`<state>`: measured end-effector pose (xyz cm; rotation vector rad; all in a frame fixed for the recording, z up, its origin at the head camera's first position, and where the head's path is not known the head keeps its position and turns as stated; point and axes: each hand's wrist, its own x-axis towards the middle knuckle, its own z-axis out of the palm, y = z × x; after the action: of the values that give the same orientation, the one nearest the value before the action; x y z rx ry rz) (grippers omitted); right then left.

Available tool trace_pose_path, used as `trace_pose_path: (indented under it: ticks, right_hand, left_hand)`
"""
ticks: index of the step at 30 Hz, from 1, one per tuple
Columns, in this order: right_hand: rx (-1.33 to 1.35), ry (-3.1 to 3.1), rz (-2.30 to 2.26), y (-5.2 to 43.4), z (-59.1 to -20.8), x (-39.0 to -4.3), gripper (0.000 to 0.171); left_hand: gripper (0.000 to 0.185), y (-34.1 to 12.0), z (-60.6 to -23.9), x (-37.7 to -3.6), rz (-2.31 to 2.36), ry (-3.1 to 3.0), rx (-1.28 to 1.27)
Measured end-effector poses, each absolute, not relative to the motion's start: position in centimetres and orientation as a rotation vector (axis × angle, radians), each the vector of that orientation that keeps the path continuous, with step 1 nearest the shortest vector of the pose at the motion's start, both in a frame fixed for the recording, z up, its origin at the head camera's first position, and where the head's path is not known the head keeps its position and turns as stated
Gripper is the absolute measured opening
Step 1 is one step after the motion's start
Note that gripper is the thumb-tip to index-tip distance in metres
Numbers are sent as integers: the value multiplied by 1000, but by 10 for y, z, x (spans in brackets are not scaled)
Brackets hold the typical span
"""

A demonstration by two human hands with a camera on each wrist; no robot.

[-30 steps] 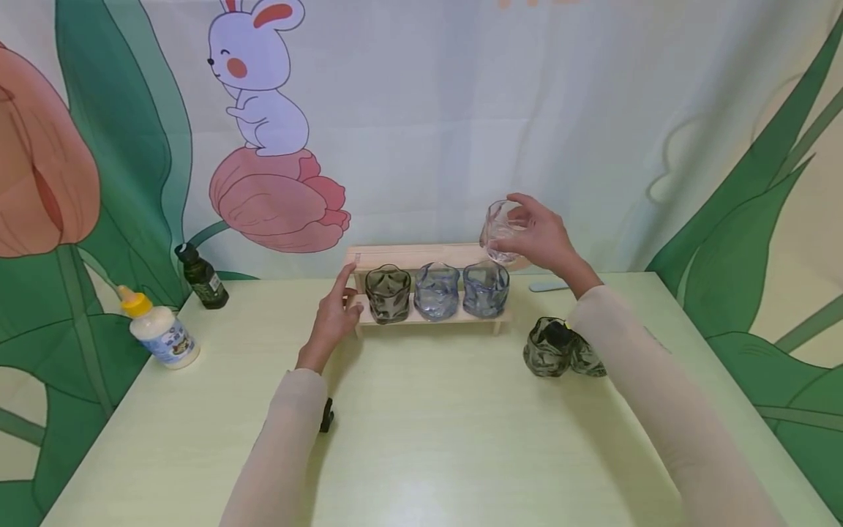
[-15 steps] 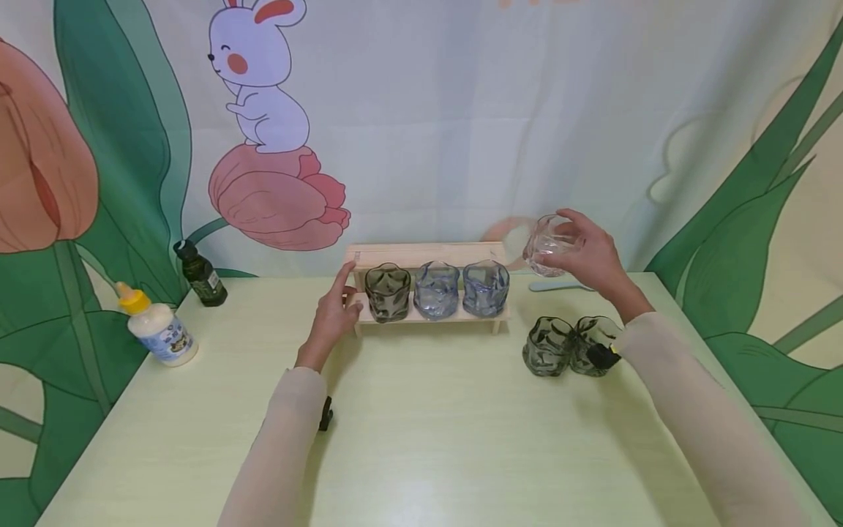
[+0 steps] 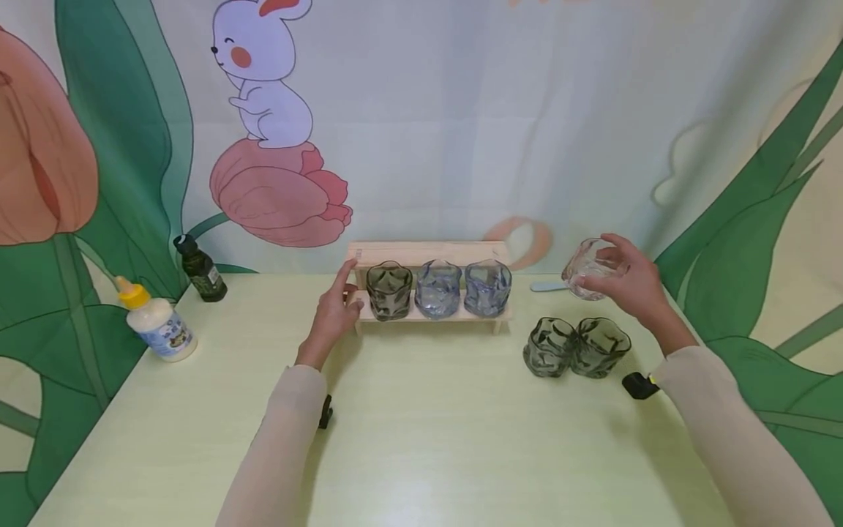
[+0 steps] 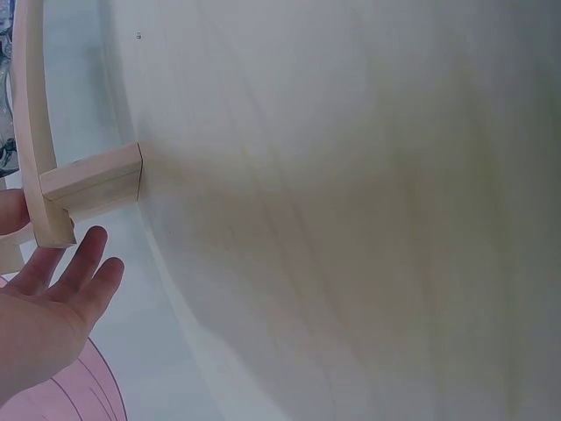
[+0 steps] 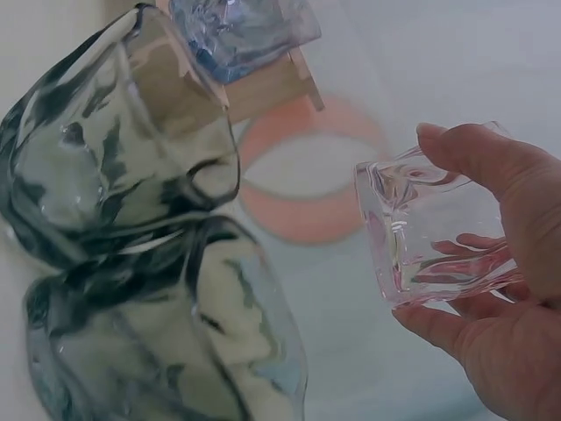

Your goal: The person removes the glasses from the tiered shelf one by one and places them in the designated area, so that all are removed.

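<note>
My right hand [image 3: 632, 282] grips a clear, faintly pink glass cup [image 5: 438, 232] above the back right of the table, thumb and fingers around its sides. A two-tier wooden rack [image 3: 428, 253] stands at the back middle. Its lower shelf carries a grey-green glass cup [image 3: 389, 291] at the left and two bluish glass cups, a middle one [image 3: 437, 290] and a right one [image 3: 488, 288]. My left hand [image 3: 334, 316] holds the rack's left end, the index finger reaching toward the upper shelf and the thumb at the lower one [image 4: 31, 114].
Two grey-green glass cups, a left one [image 3: 549, 348] and a right one [image 3: 599, 348], stand side by side right of the rack. Behind them lies a light-blue flat stick [image 3: 548, 286]. A yellow-capped bottle [image 3: 162, 329] and a dark bottle [image 3: 201, 271] stand at the left edge.
My right hand has carried the clear cup right and lower, away from above the rack's right end. The right grey-green cup is uncovered. My left hand stays at the rack.
</note>
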<state>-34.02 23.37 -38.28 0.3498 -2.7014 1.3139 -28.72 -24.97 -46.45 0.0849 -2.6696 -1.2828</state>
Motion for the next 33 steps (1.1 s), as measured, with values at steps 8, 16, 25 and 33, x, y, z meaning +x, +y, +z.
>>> trace_pose_path:
  ticks: [8, 16, 25, 33]
  right_hand:
    - [277, -2694, 1301, 260, -399, -333, 87]
    - [189, -2711, 1311, 286, -410, -325, 89]
    - [106, -2743, 1281, 306, -421, -315, 92]
    - [120, -2758, 1262, 321, -437, -310, 95]
  left_hand:
    - [81, -250, -464, -286, -1270, -2688, 114]
    - [80, -250, -464, -286, -1253, -2692, 99]
    - [81, -249, -467, -287, -1278, -2688, 89]
    - [82, -251, -466, -289, -1273, -2685, 85]
